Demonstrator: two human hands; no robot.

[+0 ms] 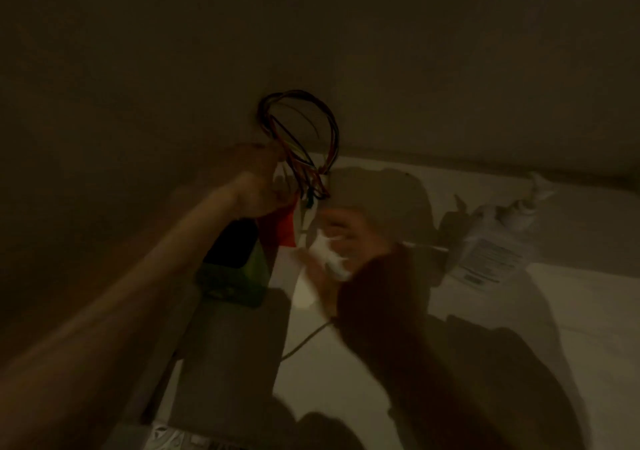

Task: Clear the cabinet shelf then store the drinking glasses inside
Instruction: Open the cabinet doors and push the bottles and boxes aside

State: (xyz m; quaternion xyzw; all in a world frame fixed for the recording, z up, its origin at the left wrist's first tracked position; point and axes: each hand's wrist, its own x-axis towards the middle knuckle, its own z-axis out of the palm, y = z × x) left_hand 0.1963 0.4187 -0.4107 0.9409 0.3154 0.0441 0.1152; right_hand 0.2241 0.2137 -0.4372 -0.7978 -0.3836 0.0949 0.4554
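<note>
The view is dark and blurred; detail is limited.

**Hands.** The left hand, at frame centre, is closed around a bundle of coloured wires that loops upward above it. The right hand, just right of centre and in a dark sleeve, is curled around a white crumpled item, possibly paper or a bag; its exact nature cannot be told.

**Shelf.** The pale shelf fills the lower right of the frame. Still on it: a green box below the left hand, a red item between the hands, a grey flat panel at lower centre, and a clear labelled bag at right, well apart from both hands. A thin cable runs across the shelf below the right hand.

**Task status.** Judged from this layout, clearing is under way and unfinished. No drinking glasses are in view.

**Handling notes.**
- Wires: light and limp; likely to snag on nearby items. Hold the bundle at its gathered lower end, not the loop.
- White item: light and soft; a loose grip should do.
- Labelled bag: probably slippery and floppy; take it at the knotted top.
- Green box: rigid; grip across its sides.
- Glasses, when reached: fragile and smooth; grip each around the body, one per hand.
</note>
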